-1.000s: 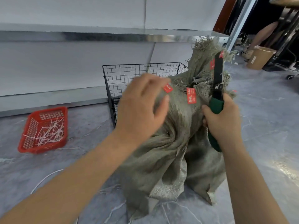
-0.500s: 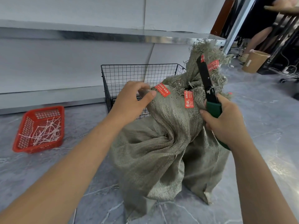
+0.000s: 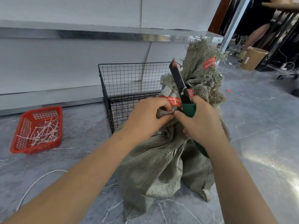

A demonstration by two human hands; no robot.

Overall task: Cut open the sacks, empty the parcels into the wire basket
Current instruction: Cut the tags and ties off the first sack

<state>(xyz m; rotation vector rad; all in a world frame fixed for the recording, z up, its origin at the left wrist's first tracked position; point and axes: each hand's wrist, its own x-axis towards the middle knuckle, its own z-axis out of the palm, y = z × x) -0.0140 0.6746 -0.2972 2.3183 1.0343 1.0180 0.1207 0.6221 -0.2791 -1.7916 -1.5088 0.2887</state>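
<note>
Red tray (image 3: 37, 130): far left on the floor (image 3: 258, 126), holding white strips (image 3: 40, 135).
Wire basket (image 3: 129, 84): just behind the sack (image 3: 158, 164).
Left hand (image 3: 148, 117): our fingers pinch a bunched fold at the sack's neck.
Right hand (image 3: 202, 125): just beside the left hand; we grip the knife (image 3: 178, 81) by its green handle, blade pointing up against the sack.

The sack (image 3: 161, 159) is coarse, loosely woven grey-green cloth, matt and rough, fraying into loose threads at its top. The red labels (image 3: 209, 63) on it look smooth and slightly glossy. The knife (image 3: 179, 83) has a matt black blade and a smooth green plastic handle. The wire basket (image 3: 129, 75) is thin black metal mesh. The red crate (image 3: 37, 130) is perforated, shiny plastic. The floor (image 3: 258, 126) is grey, marble-veined and polished, glossy with glare. The shelf edge (image 3: 97, 33) is bright bare metal.
</note>
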